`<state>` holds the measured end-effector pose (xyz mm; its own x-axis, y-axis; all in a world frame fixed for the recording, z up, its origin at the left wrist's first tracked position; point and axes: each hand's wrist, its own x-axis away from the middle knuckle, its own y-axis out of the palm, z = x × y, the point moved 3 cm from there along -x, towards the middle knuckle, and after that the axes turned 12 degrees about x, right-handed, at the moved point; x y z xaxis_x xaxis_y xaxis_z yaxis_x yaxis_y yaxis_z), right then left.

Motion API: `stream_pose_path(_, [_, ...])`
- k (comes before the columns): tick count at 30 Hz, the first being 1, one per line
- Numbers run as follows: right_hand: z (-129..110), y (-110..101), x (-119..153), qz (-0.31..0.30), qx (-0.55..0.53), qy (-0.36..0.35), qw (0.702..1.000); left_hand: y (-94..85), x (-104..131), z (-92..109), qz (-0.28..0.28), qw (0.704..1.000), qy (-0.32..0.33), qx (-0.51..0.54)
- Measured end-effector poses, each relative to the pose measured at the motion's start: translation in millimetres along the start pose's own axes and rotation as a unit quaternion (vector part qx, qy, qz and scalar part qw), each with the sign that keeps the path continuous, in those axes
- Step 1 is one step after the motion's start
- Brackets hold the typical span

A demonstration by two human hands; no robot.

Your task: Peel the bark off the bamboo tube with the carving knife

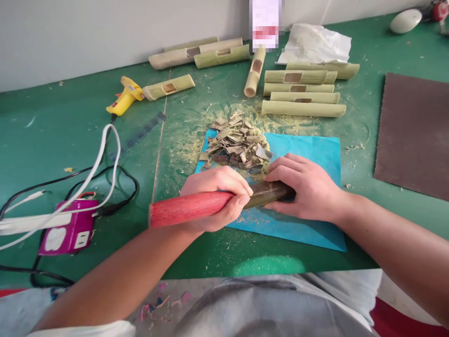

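Note:
My left hand (219, 194) is wrapped around a tool with a thick red wooden handle (185, 209); its working end is hidden behind my fingers. My right hand (303, 187) grips a dark brown-green bamboo tube (257, 193), thumb on the near side and fingers over the far side. The tube lies above a blue sheet (308, 238), touching or close to my left fingertips. Beyond both hands, a heap of bamboo chips (235, 142) covers the sheet's far left part, with pale sawdust around it.
Pale bamboo tubes with cut openings (303, 108) stand in rows at the back. A yellow glue gun (124, 97) lies to the left, near a purple power adapter (68, 227) and tangled cables (115, 140). A brown sheet (414, 135) lies on the green table (196, 252) at right.

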<state>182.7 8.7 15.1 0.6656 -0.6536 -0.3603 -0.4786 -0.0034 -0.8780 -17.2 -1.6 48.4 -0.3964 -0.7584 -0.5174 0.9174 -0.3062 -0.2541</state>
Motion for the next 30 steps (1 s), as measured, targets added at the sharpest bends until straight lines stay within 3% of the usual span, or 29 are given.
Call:
stream_pose_path(16, [0.4,-0.4,0.0,0.000,0.000,-0.001,1.000,1.1,-1.2,3.0,-0.024,1.000,-0.003,-0.005])
stream_pose_path(30, [0.0,-0.7,-0.1,0.002,0.000,0.002,1.000,-1.5,2.3,0.3,-0.001,1.000,0.013,0.008])
